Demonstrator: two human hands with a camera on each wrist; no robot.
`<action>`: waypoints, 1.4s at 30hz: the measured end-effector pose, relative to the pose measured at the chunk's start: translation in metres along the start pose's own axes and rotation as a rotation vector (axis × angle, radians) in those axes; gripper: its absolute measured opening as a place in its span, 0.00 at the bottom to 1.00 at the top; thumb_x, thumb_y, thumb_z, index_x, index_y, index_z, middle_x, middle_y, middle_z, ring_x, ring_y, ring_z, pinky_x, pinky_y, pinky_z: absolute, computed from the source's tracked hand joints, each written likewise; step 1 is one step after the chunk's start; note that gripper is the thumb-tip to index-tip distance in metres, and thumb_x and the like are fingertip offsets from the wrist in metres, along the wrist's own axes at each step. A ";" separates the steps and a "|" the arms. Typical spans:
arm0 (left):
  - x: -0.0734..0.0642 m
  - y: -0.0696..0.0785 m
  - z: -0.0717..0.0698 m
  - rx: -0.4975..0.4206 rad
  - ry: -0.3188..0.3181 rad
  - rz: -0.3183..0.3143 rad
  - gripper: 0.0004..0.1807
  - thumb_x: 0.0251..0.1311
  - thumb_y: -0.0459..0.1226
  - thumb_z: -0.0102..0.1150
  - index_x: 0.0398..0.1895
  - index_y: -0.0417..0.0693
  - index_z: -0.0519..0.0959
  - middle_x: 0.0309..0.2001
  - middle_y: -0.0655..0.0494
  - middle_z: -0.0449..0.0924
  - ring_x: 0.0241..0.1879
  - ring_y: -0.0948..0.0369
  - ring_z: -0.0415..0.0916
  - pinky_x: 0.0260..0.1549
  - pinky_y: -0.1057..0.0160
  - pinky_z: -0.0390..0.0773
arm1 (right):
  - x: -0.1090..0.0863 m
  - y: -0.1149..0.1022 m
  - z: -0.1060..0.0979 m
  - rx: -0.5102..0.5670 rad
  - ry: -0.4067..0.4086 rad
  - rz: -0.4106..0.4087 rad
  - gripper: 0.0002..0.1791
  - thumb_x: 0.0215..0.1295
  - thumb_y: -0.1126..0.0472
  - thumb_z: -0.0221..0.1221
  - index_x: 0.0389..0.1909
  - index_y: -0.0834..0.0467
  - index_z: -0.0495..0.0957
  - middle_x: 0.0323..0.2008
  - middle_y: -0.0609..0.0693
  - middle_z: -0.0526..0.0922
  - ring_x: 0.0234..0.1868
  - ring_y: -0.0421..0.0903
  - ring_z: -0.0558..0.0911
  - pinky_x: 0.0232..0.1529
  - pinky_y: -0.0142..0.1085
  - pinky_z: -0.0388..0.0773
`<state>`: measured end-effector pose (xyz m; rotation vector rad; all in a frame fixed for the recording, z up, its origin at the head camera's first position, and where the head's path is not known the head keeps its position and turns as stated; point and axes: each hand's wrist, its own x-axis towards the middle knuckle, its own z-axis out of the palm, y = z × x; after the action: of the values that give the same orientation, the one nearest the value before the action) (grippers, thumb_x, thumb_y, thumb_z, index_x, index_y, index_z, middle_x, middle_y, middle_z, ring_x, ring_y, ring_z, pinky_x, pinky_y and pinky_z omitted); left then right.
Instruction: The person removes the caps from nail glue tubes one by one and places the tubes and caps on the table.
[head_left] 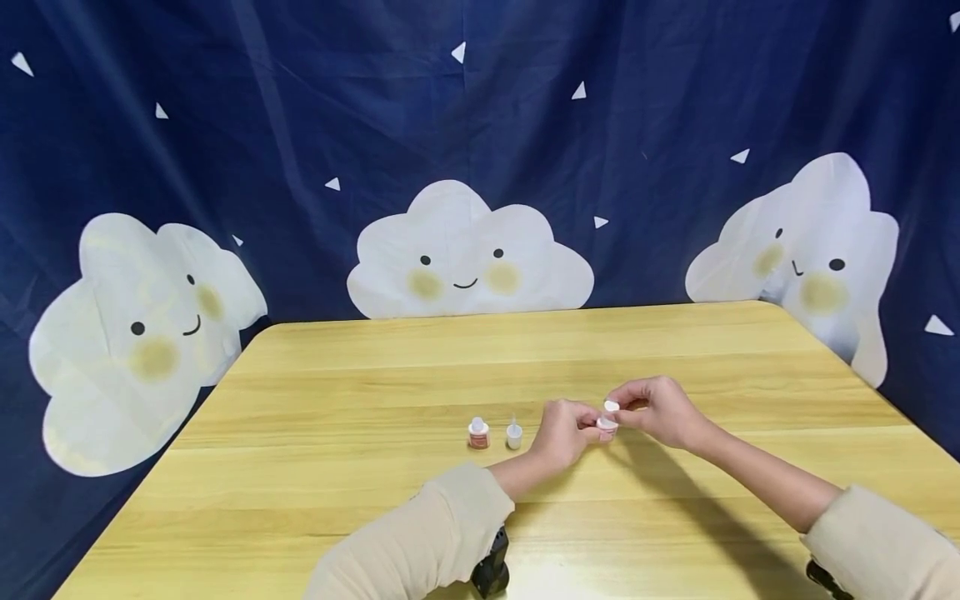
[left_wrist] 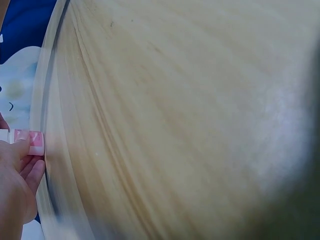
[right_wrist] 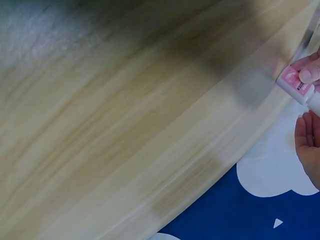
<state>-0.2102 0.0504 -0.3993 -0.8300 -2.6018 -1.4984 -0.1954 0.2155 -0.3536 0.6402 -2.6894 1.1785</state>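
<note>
Right of the table's middle, my left hand [head_left: 562, 433] grips a small white bottle [head_left: 607, 426] with a pink label, seen closer in the left wrist view as the pink-labelled bottle [left_wrist: 36, 142]. My right hand [head_left: 660, 412] pinches a white cap [head_left: 611, 406] right at the bottle's top. Whether the cap still touches the neck, I cannot tell. In the right wrist view, the bottle [right_wrist: 296, 85] lies tilted between the fingers of both hands, its white top partly cut off by the frame edge.
Left of my left hand stands a second small bottle [head_left: 478, 435] with a reddish label and a pale top. Beside it is a white cap [head_left: 513, 436] with a thin tip pointing up. The wooden table [head_left: 375, 375] ends at a dark blue curtain [head_left: 300, 125] with cloud prints.
</note>
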 end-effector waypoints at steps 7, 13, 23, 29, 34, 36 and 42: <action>-0.001 -0.002 0.000 -0.020 0.003 0.002 0.08 0.48 0.32 0.67 0.33 0.40 0.85 0.33 0.50 0.86 0.31 0.68 0.83 0.29 0.82 0.76 | -0.003 0.000 0.011 0.018 0.086 -0.019 0.02 0.49 0.74 0.64 0.25 0.66 0.81 0.24 0.53 0.83 0.25 0.28 0.75 0.28 0.27 0.79; -0.003 -0.002 0.000 -0.022 0.012 -0.003 0.08 0.48 0.32 0.67 0.33 0.39 0.85 0.33 0.49 0.86 0.30 0.68 0.83 0.28 0.83 0.76 | -0.006 -0.005 0.016 -0.023 0.170 0.011 0.04 0.48 0.74 0.65 0.23 0.65 0.80 0.22 0.51 0.82 0.24 0.29 0.74 0.27 0.27 0.78; -0.001 -0.001 -0.003 -0.009 0.019 0.021 0.07 0.48 0.32 0.67 0.32 0.39 0.85 0.32 0.50 0.86 0.30 0.68 0.83 0.28 0.83 0.76 | -0.002 -0.006 0.009 -0.049 0.116 -0.026 0.03 0.49 0.73 0.65 0.26 0.64 0.82 0.25 0.52 0.84 0.27 0.28 0.75 0.29 0.27 0.79; -0.001 0.000 -0.005 -0.040 0.025 -0.006 0.08 0.47 0.31 0.67 0.32 0.38 0.85 0.32 0.49 0.86 0.29 0.68 0.83 0.28 0.82 0.76 | 0.001 -0.006 0.010 -0.019 0.087 -0.044 0.03 0.49 0.73 0.64 0.27 0.65 0.81 0.26 0.53 0.84 0.28 0.29 0.75 0.31 0.28 0.79; -0.003 0.000 -0.003 -0.015 0.017 0.010 0.07 0.48 0.31 0.67 0.32 0.38 0.85 0.31 0.49 0.86 0.28 0.68 0.83 0.27 0.83 0.75 | -0.004 -0.006 0.019 -0.028 0.166 -0.025 0.05 0.48 0.74 0.64 0.25 0.64 0.80 0.24 0.52 0.83 0.27 0.28 0.74 0.29 0.27 0.79; -0.003 0.000 -0.002 -0.009 0.013 0.017 0.07 0.48 0.31 0.67 0.32 0.38 0.85 0.30 0.49 0.86 0.28 0.68 0.83 0.26 0.84 0.75 | -0.006 -0.007 0.022 -0.050 0.221 -0.016 0.05 0.46 0.74 0.65 0.23 0.63 0.79 0.23 0.51 0.83 0.26 0.28 0.74 0.28 0.27 0.79; -0.002 0.000 0.002 -0.018 0.011 0.029 0.07 0.48 0.30 0.67 0.31 0.38 0.85 0.31 0.49 0.86 0.28 0.68 0.83 0.27 0.84 0.75 | -0.010 -0.007 0.024 -0.083 0.296 0.004 0.07 0.44 0.74 0.67 0.21 0.63 0.80 0.20 0.50 0.82 0.22 0.28 0.75 0.24 0.26 0.77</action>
<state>-0.2075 0.0510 -0.4007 -0.8545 -2.5608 -1.5167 -0.1827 0.1971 -0.3678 0.4116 -2.4760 1.0613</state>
